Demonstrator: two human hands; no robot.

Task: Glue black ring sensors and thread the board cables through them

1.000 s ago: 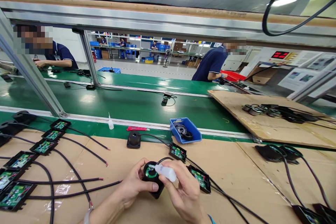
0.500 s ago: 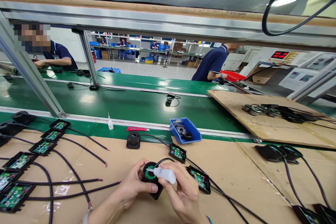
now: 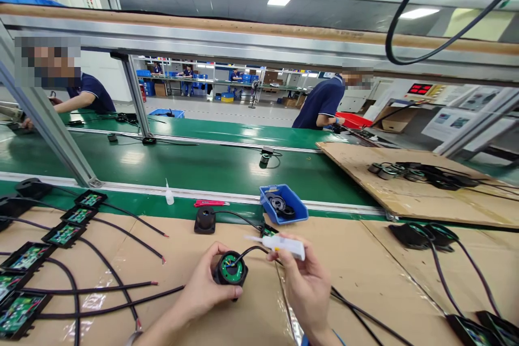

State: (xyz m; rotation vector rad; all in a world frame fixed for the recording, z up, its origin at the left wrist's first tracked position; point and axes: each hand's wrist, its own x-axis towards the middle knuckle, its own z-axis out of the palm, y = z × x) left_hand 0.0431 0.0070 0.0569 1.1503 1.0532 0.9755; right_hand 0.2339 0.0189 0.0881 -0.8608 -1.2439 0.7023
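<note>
Held in my left hand (image 3: 208, 284) is a black round housing (image 3: 232, 270) with a green circuit board and small wires inside. Its open side faces up, and a black cable runs from it to the right. My right hand (image 3: 306, 286) grips a white glue bottle (image 3: 286, 247) with a thin nozzle. The nozzle points left, above and apart from the housing. Behind my right hand, a small circuit board box (image 3: 267, 231) is partly hidden. Another black housing (image 3: 205, 220) sits on the cardboard beyond my left hand.
A blue bin (image 3: 298, 208) with black rings, a red cutter (image 3: 210, 203) and a second white bottle (image 3: 169, 195) lie along the back edge. Circuit boxes (image 3: 65, 233) with cables fill the left. A cardboard sheet (image 3: 348, 173) bears more parts. Two co-workers stand across the green belt (image 3: 203, 165).
My right hand has drawn the glue bottle up and to the right, so its nozzle has left the housing. My left hand still holds the housing, now slightly turned.
</note>
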